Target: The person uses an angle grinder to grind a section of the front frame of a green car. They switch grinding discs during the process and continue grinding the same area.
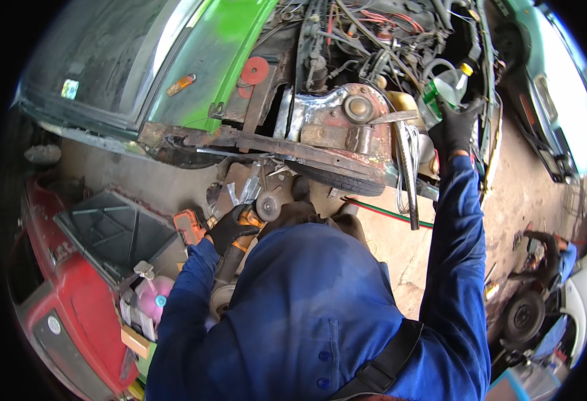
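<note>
My left hand [228, 231], in a dark glove, is closed around an orange-and-black angle grinder [245, 220] beside my body. The grinder's round disc [268, 206] points away from me. My right hand [456, 127], gloved too, reaches into the open engine bay at the far right. Its fingers are on a clear plastic bottle [433, 101] with a green label and a yellow cap [466, 69]; the bottle lies tilted, partly hidden by the hand. A bare, rusty inner wing panel [333, 130] with a round mount lies left of that hand.
A green fender [223, 63] carries a red abrasive disc [254, 70] near its edge. Below the panel sits a tyre [337, 179]. A metal bar [407, 174] and coiled wire hang at the bay's front. Red-and-green hoses [390, 211] cross the floor. A red car [83, 314] stands left.
</note>
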Motion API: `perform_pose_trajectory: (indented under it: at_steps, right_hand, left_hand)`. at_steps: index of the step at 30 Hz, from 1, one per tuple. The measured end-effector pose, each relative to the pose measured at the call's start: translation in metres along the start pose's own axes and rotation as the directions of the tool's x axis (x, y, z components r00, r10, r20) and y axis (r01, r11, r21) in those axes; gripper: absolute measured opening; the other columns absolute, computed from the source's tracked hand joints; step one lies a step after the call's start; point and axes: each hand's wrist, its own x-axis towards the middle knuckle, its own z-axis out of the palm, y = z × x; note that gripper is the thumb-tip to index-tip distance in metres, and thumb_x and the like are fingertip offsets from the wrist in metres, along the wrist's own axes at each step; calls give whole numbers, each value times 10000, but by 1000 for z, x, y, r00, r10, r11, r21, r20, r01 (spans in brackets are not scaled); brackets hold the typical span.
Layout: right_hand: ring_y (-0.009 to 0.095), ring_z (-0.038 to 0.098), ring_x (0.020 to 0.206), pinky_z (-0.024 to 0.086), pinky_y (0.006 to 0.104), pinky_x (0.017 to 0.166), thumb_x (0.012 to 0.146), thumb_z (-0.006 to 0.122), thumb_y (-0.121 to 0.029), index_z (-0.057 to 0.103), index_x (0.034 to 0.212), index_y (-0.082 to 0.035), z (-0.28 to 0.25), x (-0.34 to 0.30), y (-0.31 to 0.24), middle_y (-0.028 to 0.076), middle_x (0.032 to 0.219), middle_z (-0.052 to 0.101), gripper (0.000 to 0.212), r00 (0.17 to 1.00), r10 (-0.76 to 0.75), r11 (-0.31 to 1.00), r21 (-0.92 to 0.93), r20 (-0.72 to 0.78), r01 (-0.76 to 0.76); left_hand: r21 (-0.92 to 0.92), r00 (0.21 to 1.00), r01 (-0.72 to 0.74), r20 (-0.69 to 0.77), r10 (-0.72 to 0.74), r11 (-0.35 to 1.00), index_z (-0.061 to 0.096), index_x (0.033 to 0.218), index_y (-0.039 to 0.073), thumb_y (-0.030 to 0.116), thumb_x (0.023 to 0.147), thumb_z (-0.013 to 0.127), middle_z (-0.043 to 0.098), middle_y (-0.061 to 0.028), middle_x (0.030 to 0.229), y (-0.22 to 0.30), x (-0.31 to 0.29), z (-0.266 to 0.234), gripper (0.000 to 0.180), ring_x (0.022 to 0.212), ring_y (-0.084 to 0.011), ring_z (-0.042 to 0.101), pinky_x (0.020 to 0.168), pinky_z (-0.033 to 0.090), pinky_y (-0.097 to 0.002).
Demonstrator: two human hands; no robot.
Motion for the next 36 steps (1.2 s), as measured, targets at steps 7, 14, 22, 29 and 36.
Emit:
perform_pose_trajectory:
  at_steps: [7,14,22,29,36]
  right_hand:
    - [451,382,1644,348,447,1349,705,1016,-557,162,1744,130,53,62,31,366,1754,351,1510,954,260,935,-209,-150,-287]
    - [447,542,1528,442,472,1273,719,978,-600,286,1691,98,86,62,35,333,1680,489,1382,947,298,925,-206,-123,-318]
    - [364,757,1217,575,448,1067,840,963,-357,664,1432,41,37,35,-2,248,1383,752,773,968,239,971,45,-81,-236]
    - [269,703,1268,581,406,1096,952,915,-127,579,1559,73,-109,12,-96,186,1467,689,722,898,-248,930,170,-363,326]
    - [303,763,1202,657,413,1056,1057,770,-41,645,1529,26,-268,22,-190,204,1440,689,494,779,-442,870,-3,-445,492]
  left_hand:
    - [-178,876,348,-289,-387,920,700,1411,40,288,972,883,787,-101,1218,-150,-51,34,536,1028,-237,762,895,623,-397]
    - [-226,809,469,-276,-518,853,714,1387,43,294,974,881,791,-98,1189,-182,-98,66,511,1006,-236,762,877,619,-392]
    - [-221,828,450,-259,-497,865,730,1359,47,301,977,879,796,-94,1157,-181,-61,57,483,981,-233,762,857,614,-387]
    - [-140,878,388,-245,-412,911,743,1336,50,307,978,877,800,-90,1128,-185,-6,19,459,960,-232,763,838,609,-382]
    - [-318,880,358,-199,-431,878,725,1319,29,340,865,962,795,-126,1093,-214,42,-12,600,918,-269,779,817,631,-412]
